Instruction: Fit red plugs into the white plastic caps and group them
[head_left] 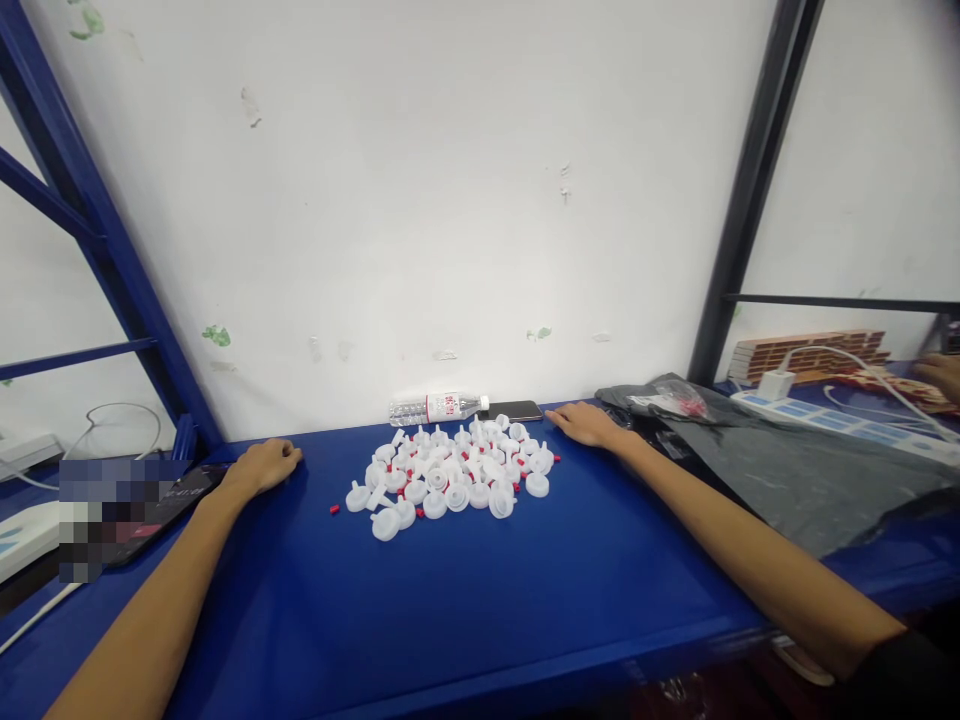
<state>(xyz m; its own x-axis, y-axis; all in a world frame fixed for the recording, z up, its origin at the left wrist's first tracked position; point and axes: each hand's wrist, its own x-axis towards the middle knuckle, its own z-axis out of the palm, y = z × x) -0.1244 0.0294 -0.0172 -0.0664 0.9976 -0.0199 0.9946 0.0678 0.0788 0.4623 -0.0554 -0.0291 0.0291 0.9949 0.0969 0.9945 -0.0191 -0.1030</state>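
A heap of several small white plastic caps (pixel 450 472) with little red pieces among them lies on the blue table (pixel 450 600). My left hand (pixel 264 465) rests on the table to the left of the heap, its fingers curled under, nothing visible in it. My right hand (pixel 581 424) lies flat on the table at the heap's right edge, fingers stretched out toward the caps. One loose red piece (pixel 334 510) lies left of the heap.
A clear water bottle (pixel 439 408) lies on its side by the wall, a dark phone (pixel 517 410) beside it. Grey plastic bags (pixel 787 470) and a white power strip (pixel 840 420) are at right, another person's hand (pixel 941 375) beyond. A phone (pixel 169 505) lies at left.
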